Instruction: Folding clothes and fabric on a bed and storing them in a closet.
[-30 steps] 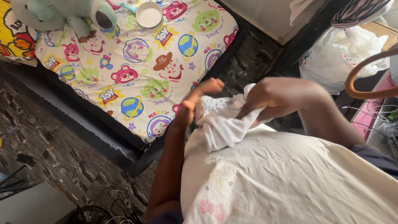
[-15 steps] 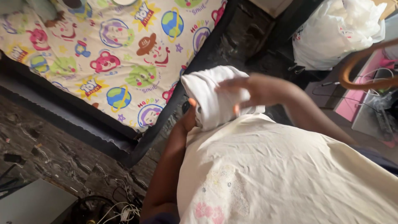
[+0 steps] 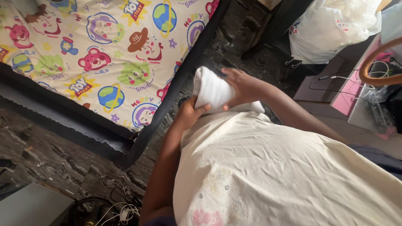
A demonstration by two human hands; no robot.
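A folded white cloth is held at chest level, approx. frame centre, sandwiched btwn both hands so the fold is kept flat. Left hand is cupped under it at 7 o'clock, thumb pressed onto its lower edge. Right hand is laid on top at 3 o'clock, fingers spread, pressing down. Cartoon-print mattress lies at 10 o'clock; white plastic bag at 1 o'clock.

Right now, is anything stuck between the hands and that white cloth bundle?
Nothing visible is. The left hand presses the white cloth bundle from below and the right hand grips it from above, both skin to cloth.
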